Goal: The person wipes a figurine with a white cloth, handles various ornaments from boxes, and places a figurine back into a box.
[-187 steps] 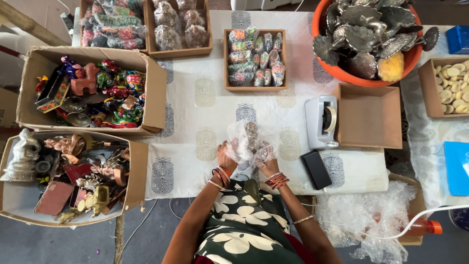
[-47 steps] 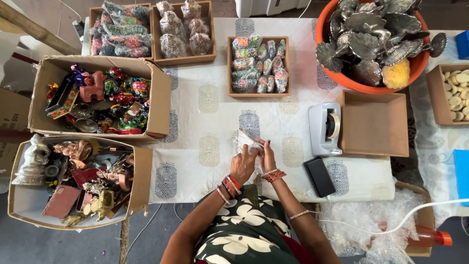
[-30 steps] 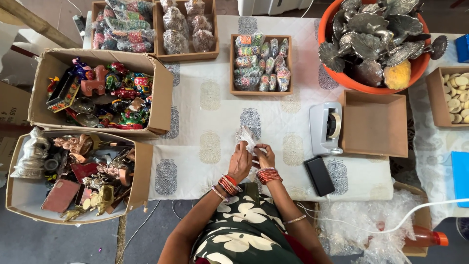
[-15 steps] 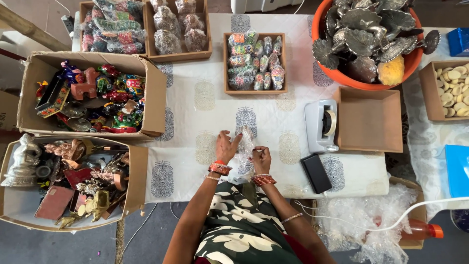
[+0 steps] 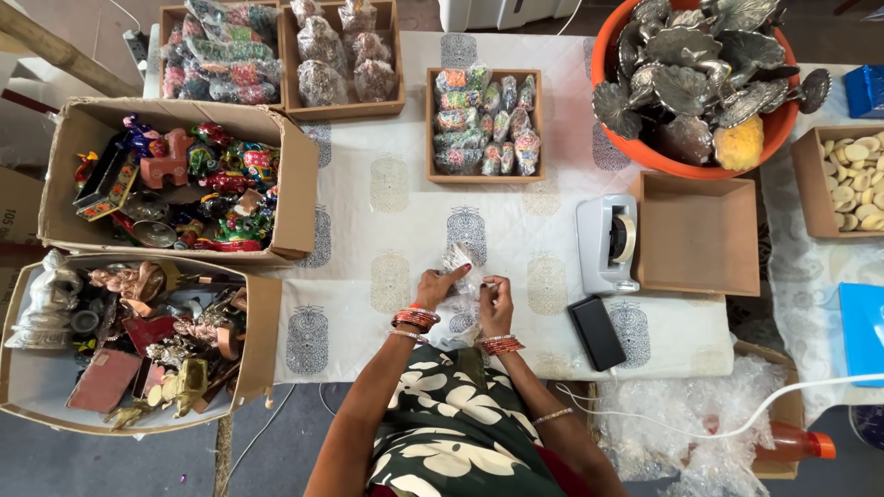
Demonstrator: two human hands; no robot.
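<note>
Both hands, left hand [image 5: 438, 285] and right hand [image 5: 494, 304], pinch a small bubble-wrapped bundle [image 5: 460, 276] close together on the white printed tablecloth [image 5: 387, 230]. Wrapping looks nearly complete, though the tape dispenser [image 5: 608, 244] sits untouched, so sealing seems left. The wooden tray of wrapped pieces [image 5: 485, 124] lies beyond.

Two open cardboard boxes [image 5: 295, 198] sit at the table's left, three wooden trays [image 5: 485, 175] of clear-wrapped packets along its far edge, an empty brown box [image 5: 697, 235] beside the tape dispenser, a black phone [image 5: 597, 333] face down, and blue packets [image 5: 864, 317] far right.
</note>
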